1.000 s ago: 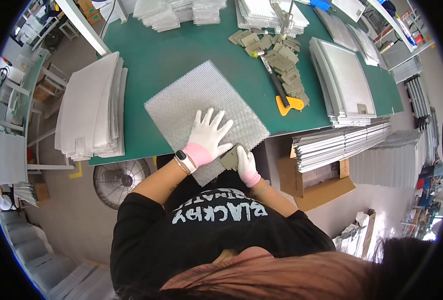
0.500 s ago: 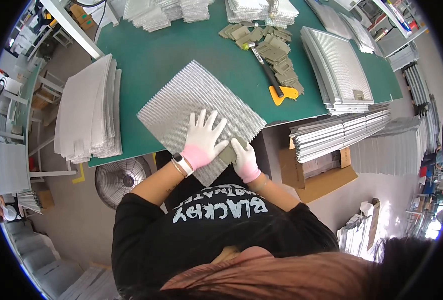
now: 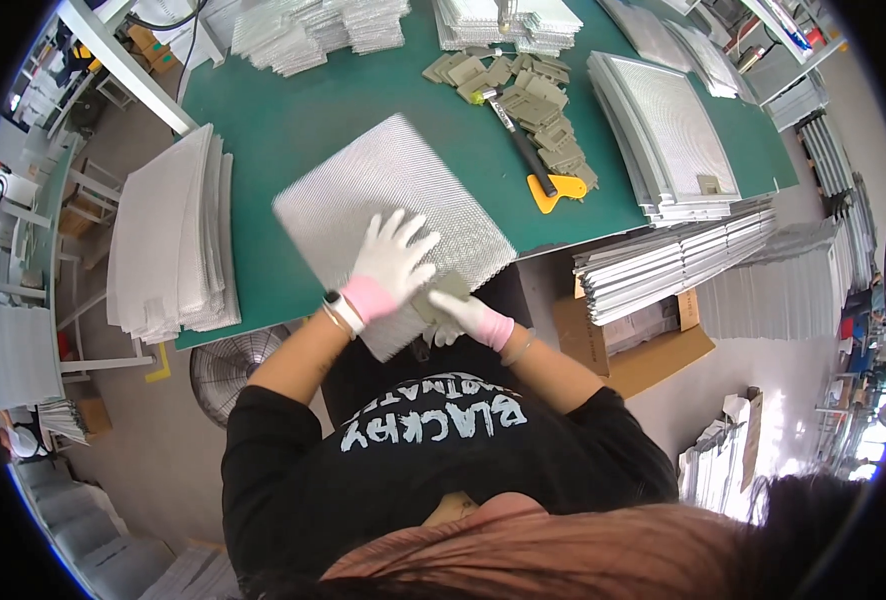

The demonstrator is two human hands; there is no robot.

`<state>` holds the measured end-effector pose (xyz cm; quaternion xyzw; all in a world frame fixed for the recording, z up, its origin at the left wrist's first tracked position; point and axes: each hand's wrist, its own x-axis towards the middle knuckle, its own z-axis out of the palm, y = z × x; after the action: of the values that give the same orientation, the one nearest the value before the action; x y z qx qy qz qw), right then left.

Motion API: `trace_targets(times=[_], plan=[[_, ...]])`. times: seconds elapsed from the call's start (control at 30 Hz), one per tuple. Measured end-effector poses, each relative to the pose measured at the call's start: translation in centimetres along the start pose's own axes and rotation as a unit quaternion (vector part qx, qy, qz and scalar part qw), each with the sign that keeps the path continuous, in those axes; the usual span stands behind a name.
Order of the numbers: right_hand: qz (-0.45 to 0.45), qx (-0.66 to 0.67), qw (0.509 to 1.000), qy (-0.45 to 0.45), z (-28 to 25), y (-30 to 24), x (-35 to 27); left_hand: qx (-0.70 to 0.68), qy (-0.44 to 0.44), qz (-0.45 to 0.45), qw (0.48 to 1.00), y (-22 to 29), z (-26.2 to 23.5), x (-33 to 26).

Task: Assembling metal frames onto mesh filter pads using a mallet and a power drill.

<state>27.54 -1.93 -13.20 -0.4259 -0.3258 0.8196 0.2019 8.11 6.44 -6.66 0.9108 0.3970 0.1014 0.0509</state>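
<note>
A silvery mesh sheet (image 3: 353, 180) lies cornerwise on the green table, its near corner jutting past the front edge toward my body. My left hand (image 3: 393, 262), in a white glove with a pink cuff, rests flat on the sheet with its fingers spread. At the sheet's near right edge, my gloved right hand (image 3: 469, 318) grips a flat olive-coloured plate (image 3: 451, 286). Its thumb is on top of the plate and other fingers show below the edge. The plate lies against the mesh; how far it overlaps the sheet is partly hidden.
A pile of similar olive plates (image 3: 538, 105) lies far right, beside a black-handled hammer (image 3: 523, 140) and a yellow scraper (image 3: 561, 190). Mesh stacks stand at left (image 3: 163, 230) and at the back (image 3: 318, 30). Framed mesh panels (image 3: 673, 130) lean at right, above an open cardboard box (image 3: 653, 365).
The mesh sheet has turned slightly and shifted a little left. Both hands have moved left with it, and my right fingers now reach under the edge at the olive plate.
</note>
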Motion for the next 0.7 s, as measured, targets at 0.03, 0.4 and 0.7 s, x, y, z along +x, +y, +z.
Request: trace_targets(times=[0.03,0.4,0.7], plan=[[0.041,-0.075,0.995,-0.056,0.7,-0.4,-0.2,-0.069,-0.017,0.053,0.996,-2.7,0.6,1.1],[-0.218,-0.598,0.646,0.422,-3.1,-11.2,-2.5,-0.687,0.307,-0.365,0.548,-10.4,-0.5,-5.4],[-0.283,-0.495,0.667,0.479,-5.2,-8.4,-6.0,-0.375,0.263,-0.29,0.84,-8.8,-0.8,-3.3]])
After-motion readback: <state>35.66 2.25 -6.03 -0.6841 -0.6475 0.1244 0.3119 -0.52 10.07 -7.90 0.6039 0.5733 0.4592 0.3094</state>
